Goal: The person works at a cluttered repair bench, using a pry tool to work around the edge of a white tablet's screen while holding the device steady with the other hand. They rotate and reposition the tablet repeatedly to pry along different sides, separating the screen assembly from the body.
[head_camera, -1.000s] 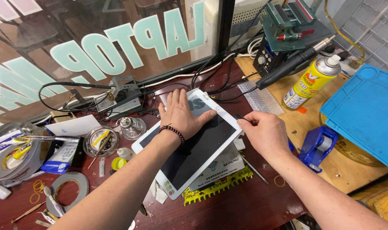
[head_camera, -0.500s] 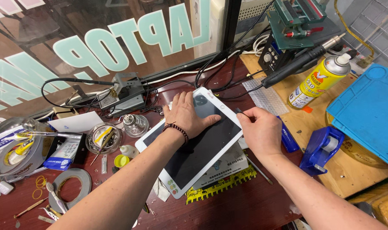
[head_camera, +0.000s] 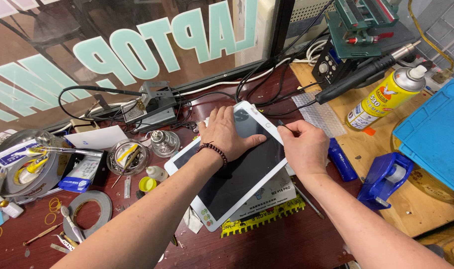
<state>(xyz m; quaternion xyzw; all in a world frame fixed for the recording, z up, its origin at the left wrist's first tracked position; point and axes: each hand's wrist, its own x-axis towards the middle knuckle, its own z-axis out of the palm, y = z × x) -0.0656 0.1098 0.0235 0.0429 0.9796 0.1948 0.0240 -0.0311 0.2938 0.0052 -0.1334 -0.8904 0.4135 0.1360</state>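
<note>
The left hand lay flat, fingers spread, pressing the white tablet onto the counter. The right hand pinched a thin dark tool at its edge. The tablet looked stiff, thin, with fragile glass; best held by its edges.

Glossy black glass on the tablet, white smooth frame around it. The desk shows dark polished wood, scuffed. Spray can is shiny painted metal. Blue tape dispenser looks like smooth plastic; blue mat matt, rubbery.
</note>
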